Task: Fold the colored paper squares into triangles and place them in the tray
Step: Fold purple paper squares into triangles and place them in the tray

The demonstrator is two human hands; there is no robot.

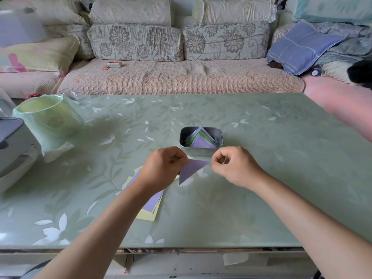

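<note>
**Folded purple triangle held in both hands, just short of the tray**

Head view: the left hand [163, 168] pinches the purple triangle [191, 170] at its left corner. The right hand [231, 164] pinches the right tip with curled fingers, and the lower point hangs toward the worktop [261, 178]. Whether that point touches the surface cannot be told. The metal tray [201, 151] stands just beyond and already holds purple and green folded triangles [201, 138]. Unfolded purple and yellow squares [150, 208] lie under the left forearm. To finish well, the crease likely wants a firm pinch along its length. The piece should then go in flat on the pile, so it does not spring open.
</note>
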